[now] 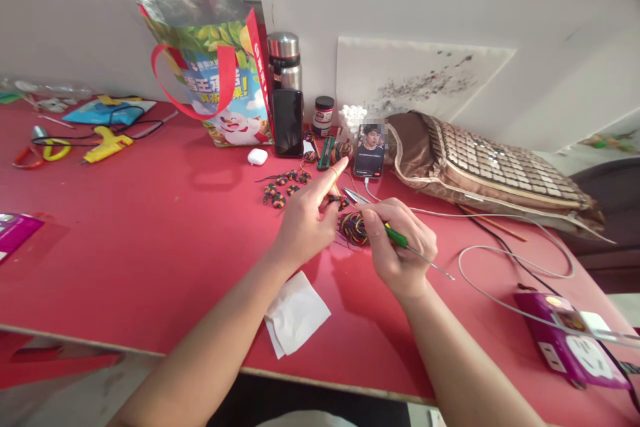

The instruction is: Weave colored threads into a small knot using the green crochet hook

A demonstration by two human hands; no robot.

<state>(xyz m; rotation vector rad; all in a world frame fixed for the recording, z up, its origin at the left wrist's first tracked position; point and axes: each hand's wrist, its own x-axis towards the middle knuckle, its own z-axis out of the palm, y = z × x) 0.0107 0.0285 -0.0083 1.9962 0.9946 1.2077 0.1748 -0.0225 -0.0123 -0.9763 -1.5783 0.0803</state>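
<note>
My left hand pinches a small dark multicoloured crochet piece between thumb and fingers. Its index finger points up with a strand of yarn looped around it. In my right hand is a crochet hook with a green grip, its rear metal shaft sticking out to the lower right. The front tip of the hook is too small to make out. A ball of multicoloured yarn lies between the two hands. Several small crocheted pieces rest on the red table to the left of my left hand.
Scissors lie behind my hands. A lit phone on a white cable, a dark phone, an earbud case, a thermos and a shopping bag stand behind. A folded tissue lies in front; a purple power strip sits right.
</note>
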